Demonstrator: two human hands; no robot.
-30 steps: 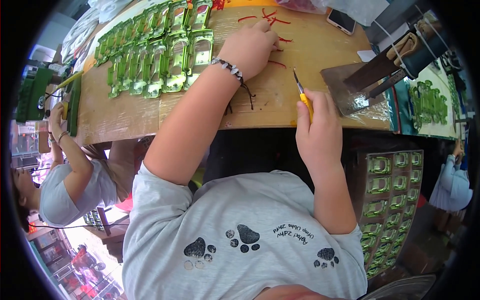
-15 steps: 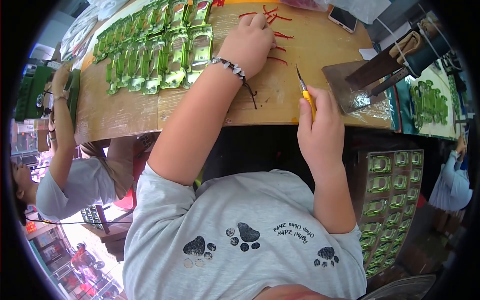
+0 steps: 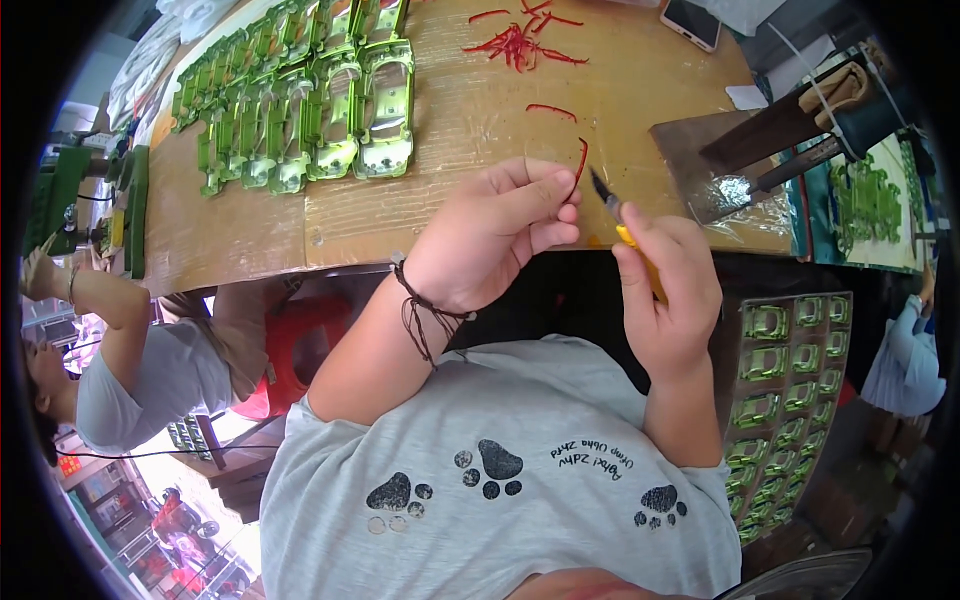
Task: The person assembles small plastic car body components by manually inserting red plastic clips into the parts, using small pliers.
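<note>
My left hand is closed, pinching a thin, curved red strip between thumb and forefinger near the table's front edge. My right hand grips a craft knife with a yellow handle; its dark, pointed blade angles up beside the strip, and I cannot tell whether they touch. Beyond my hands, a single red strip lies on the tabletop. Farther back is a small heap of similar red strips. Rows of clear green plastic parts stand to the left of my hands.
A phone lies at the back right. In front of it, dark-handled tools rest over a brown plate. Below the table at right is a tray of green parts. A co-worker sits at left beside green equipment.
My left hand has come back from the red strips toward me, now holding one. The right hand and knife have shifted slightly right and toward me. The heap of strips is now uncovered.
</note>
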